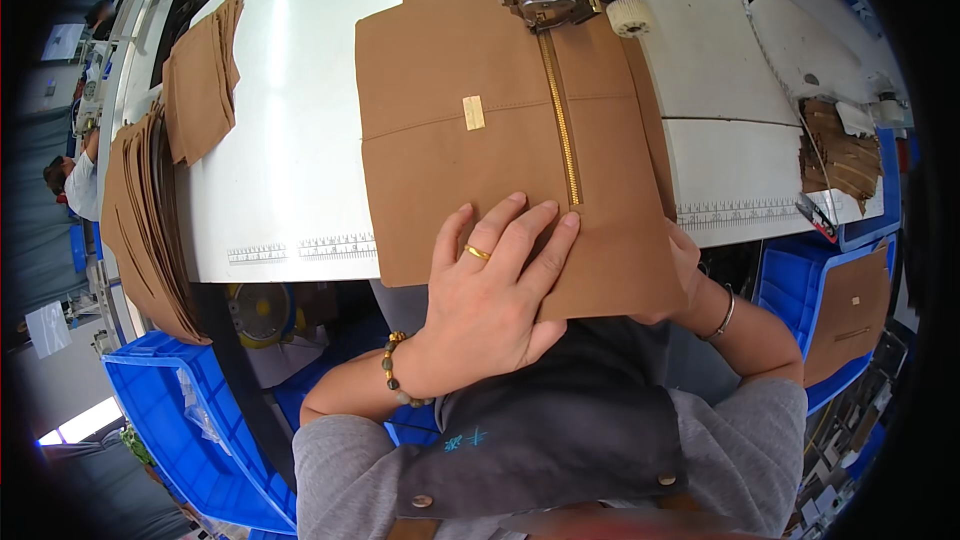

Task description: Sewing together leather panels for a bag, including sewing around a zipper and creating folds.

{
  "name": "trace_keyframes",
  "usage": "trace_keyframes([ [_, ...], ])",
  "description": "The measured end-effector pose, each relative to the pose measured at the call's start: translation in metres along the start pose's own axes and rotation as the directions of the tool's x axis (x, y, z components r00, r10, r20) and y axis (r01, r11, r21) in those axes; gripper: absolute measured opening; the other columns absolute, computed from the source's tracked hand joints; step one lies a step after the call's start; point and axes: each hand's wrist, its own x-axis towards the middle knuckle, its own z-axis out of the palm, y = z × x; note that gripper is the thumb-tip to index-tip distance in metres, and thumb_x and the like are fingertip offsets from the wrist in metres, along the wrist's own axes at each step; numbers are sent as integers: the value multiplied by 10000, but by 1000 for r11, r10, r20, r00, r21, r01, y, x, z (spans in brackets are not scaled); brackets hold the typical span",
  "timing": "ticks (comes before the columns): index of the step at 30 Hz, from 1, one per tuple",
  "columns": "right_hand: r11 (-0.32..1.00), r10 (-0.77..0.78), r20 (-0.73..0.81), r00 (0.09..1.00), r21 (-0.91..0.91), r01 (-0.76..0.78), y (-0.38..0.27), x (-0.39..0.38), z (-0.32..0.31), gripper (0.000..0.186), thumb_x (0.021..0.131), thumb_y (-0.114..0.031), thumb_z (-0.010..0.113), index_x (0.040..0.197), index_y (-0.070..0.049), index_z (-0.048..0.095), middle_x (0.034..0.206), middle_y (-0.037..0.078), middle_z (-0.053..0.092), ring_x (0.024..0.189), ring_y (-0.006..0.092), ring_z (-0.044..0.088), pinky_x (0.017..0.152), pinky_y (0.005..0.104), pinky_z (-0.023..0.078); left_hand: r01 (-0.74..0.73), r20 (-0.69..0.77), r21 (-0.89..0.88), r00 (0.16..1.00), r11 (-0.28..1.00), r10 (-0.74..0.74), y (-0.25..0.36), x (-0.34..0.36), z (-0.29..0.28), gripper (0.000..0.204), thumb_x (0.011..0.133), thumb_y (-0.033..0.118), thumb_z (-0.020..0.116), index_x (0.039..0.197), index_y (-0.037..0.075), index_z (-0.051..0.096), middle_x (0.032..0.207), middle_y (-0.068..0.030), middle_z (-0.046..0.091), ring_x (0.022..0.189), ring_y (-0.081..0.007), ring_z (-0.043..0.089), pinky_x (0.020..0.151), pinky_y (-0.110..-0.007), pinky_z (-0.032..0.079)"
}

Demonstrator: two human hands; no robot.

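A brown leather-like panel [430, 180] lies on the white table, with its near part hanging over the front edge. A gold-toothed zipper [562, 125] runs along it toward the sewing machine's presser foot [552, 8], which sits over the zipper's far end. A small beige tape piece [473, 112] is stuck on the panel. My left hand [500, 265] rests on it with fingers spread flat, the fingertips near the zipper's near end. Around the panel's near right edge, my right hand [684, 265] grips it; most of its fingers are hidden beneath.
Stacks of brown pieces [145, 220] stand at the table's left, beside a smaller stack [202, 80]. Blue crates [190, 430] flank me. At right are brown scraps [838, 155], a red-handled cutting tool [817, 217] and another brown panel [848, 315]. Ruler strips [740, 212] line the front edge.
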Motion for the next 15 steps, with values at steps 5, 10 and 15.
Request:
trace_keyframes([
  [5,1000,-5,-8,1000,-14,5,0,1,0,401,706,-141,692,1082,-17,752,1157,153,681,1037,352,712,825,458,644,-9,6,-29,1000,1000,9,-1,1,0,731,708,334,605,1402,109,650,1396,-95,606,1319,-320,534,1136,-515,345],
  [10,1000,-2,-11,1000,-20,1,0,1,0,411,690,-145,700,1078,-22,756,1149,146,682,1042,346,711,839,461,643,-12,10,-28,1000,1000,12,-2,1,0,719,723,336,600,1401,103,648,1427,-91,595,1333,-327,522,1136,-516,346],
  [15,1000,0,-2,1000,1,0,0,0,-1,425,686,-155,690,1088,-32,758,1159,135,685,1055,347,711,871,460,634,-12,6,-31,1000,999,12,-2,1,1,716,726,334,593,1401,102,648,1434,-90,594,1338,-326,520,1135,-517,345],
])
